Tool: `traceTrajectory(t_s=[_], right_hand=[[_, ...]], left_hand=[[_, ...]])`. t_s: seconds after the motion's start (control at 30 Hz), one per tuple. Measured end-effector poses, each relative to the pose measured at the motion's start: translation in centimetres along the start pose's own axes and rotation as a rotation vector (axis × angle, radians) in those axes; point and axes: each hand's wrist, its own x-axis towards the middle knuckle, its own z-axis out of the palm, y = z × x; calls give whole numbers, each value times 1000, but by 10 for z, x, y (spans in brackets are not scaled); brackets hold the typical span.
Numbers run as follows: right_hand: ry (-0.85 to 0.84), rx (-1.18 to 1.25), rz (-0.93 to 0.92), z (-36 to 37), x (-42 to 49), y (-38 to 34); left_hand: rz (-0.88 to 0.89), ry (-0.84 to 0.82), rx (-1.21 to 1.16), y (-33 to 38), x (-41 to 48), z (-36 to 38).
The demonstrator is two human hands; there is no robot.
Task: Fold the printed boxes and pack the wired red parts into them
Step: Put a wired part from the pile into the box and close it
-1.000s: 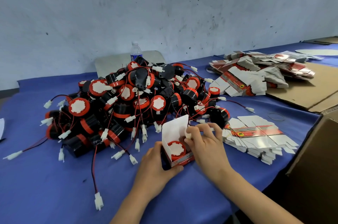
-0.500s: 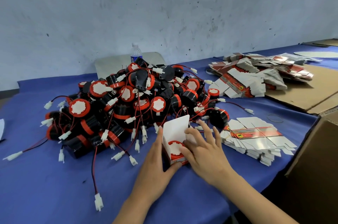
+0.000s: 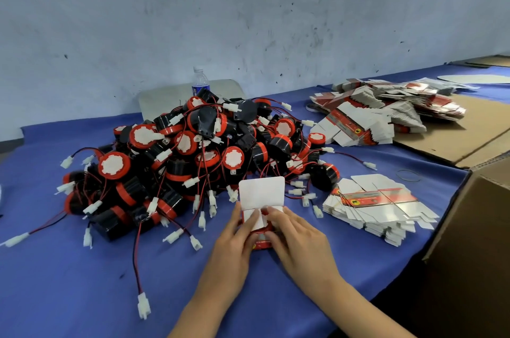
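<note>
Side flaps (image 3: 255,217) now folded over wired red part (hidden; I saw it second ago) in printed box (image 3: 262,244), lower centre. Left hand (image 3: 231,243) grips box, right hand (image 3: 299,243) flat on flap. Lid flap (image 3: 261,193) upright: tuck next.

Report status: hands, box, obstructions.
Left hand grips small red-and-white printed cardboard box; right hand presses side flaps in. Top flap upright, unclosed. Nothing blocking.

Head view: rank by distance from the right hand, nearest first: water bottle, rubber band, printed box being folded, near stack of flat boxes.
1. Printed box: touching the right hand, just ahead of it.
2. Stack of flat boxes: to its right.
3. Rubber band: farther right and back.
4. Water bottle: far back left, behind the parts pile.
</note>
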Motion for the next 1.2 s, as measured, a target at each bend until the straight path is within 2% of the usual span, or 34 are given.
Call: traceTrajectory(t_s=[0.2, 0.33, 0.57, 0.7, 0.93, 1.1, 1.2], right_hand=[[-53, 120, 50, -2, -3, 4], [15, 173, 77, -1, -2, 1], [185, 376, 229, 4, 0, 3], [204, 415, 274, 9, -2, 4], [206, 483, 332, 8, 0, 5], [222, 523, 344, 7, 1, 5], [154, 492, 344, 10, 0, 9]], left_hand=[[107, 216, 124, 15, -3, 3], [193, 153, 190, 19, -3, 6], [258, 177, 256, 16, -5, 7], [291, 176, 364, 16, -4, 10], [237, 189, 571, 30, -1, 19], [192, 211, 418, 35, -1, 26], [140, 253, 277, 31, -2, 24]])
